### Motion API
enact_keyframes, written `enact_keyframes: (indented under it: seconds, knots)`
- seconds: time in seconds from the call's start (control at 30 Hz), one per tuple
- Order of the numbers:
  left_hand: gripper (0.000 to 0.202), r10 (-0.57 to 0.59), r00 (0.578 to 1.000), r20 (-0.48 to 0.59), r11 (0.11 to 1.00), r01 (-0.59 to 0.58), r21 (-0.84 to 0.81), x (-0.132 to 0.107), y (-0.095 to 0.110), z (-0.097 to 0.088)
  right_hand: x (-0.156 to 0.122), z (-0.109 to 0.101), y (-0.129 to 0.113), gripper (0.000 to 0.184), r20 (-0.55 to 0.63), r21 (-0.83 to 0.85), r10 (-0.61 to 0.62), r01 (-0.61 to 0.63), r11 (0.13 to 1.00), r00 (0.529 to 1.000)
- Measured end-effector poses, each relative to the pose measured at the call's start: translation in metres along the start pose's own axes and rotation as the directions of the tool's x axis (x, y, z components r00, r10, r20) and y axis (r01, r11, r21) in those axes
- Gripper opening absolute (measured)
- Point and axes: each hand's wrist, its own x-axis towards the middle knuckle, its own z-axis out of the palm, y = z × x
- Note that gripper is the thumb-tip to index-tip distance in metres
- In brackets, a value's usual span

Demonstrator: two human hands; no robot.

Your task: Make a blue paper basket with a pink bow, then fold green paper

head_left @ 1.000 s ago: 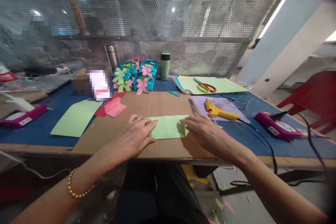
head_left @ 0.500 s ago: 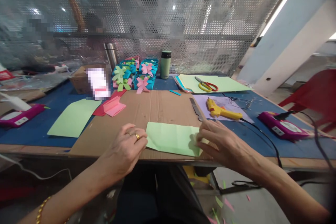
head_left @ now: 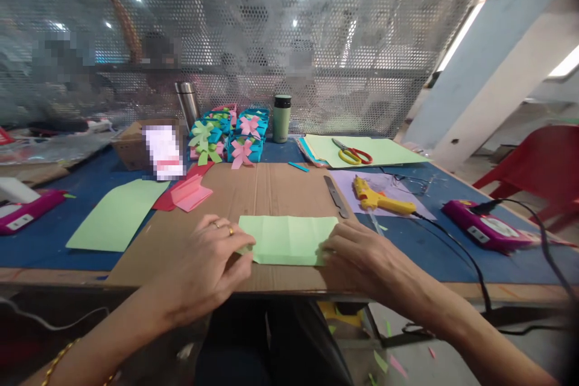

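A light green sheet of paper [head_left: 289, 238] with upright crease lines lies near the front edge of a brown cardboard sheet [head_left: 275, 190]. My left hand [head_left: 219, 259] pinches its left end, thumb in front and fingers bent over it. At the right end, my right hand [head_left: 364, 256] has its fingers closed on the paper, and the fingertips partly hide that corner. Along the near side of the paper runs a narrow band that looks folded. A flat dark metal blade [head_left: 336, 196] rests on the cardboard beyond my right hand.
A yellow glue gun [head_left: 384, 200] lies on purple paper at right, its cord trailing forward. Scissors [head_left: 351, 154] sit on green sheets behind. Pink folded paper [head_left: 192, 193], a green sheet [head_left: 115, 217], paper flower pieces [head_left: 244, 148], a green flask [head_left: 281, 120] and a purple power strip [head_left: 486, 226] surround the cardboard.
Both hands have shifted at the paper's ends, the right one slightly inward. The paper now looks straighter and shallower front to back. The whole view has moved a little.
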Motion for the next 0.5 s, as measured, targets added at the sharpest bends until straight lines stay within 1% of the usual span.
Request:
enact_keyframes:
  seconds: [0.07, 0.13, 0.2, 0.27, 0.37, 0.43, 0.5]
  knots:
    - [0.027, -0.015, 0.999, 0.030, 0.998, 0.013, 0.061, 0.011, 0.000, 0.002, 0.005, 0.003, 0.005, 0.030, -0.010, 0.010, 0.093, -0.093, 0.996, 0.996]
    - [0.030, 0.004, 0.997, 0.076, 0.991, -0.014, 0.136, 0.021, 0.001, 0.006, 0.008, 0.003, 0.013, 0.022, -0.017, 0.007, 0.202, -0.202, 0.979, 0.979]
    - [0.031, 0.033, 0.992, 0.118, 0.982, -0.054, 0.182, 0.027, 0.002, 0.012, 0.013, 0.003, 0.019, 0.022, -0.012, 0.009, 0.264, -0.264, 0.964, 0.964]
    - [0.035, 0.052, 0.991, 0.127, 0.978, -0.077, 0.196, 0.029, 0.003, 0.017, 0.021, 0.000, 0.023, 0.025, -0.009, 0.009, 0.275, -0.275, 0.961, 0.961]
    - [0.035, 0.106, 0.991, 0.082, 0.977, -0.119, 0.178, 0.027, 0.003, 0.023, 0.033, -0.003, 0.024, 0.029, 0.002, 0.009, 0.264, -0.264, 0.964, 0.964]
    - [0.029, 0.152, 0.987, 0.057, 0.978, -0.158, 0.136, 0.025, 0.001, 0.027, 0.038, -0.003, 0.022, 0.030, 0.044, 0.019, 0.233, -0.234, 0.972, 0.972]
    - [0.019, 0.181, 0.982, 0.051, 0.980, -0.184, 0.075, 0.023, 0.000, 0.029, 0.041, -0.001, 0.020, 0.028, 0.096, 0.034, 0.203, -0.207, 0.978, 0.975]
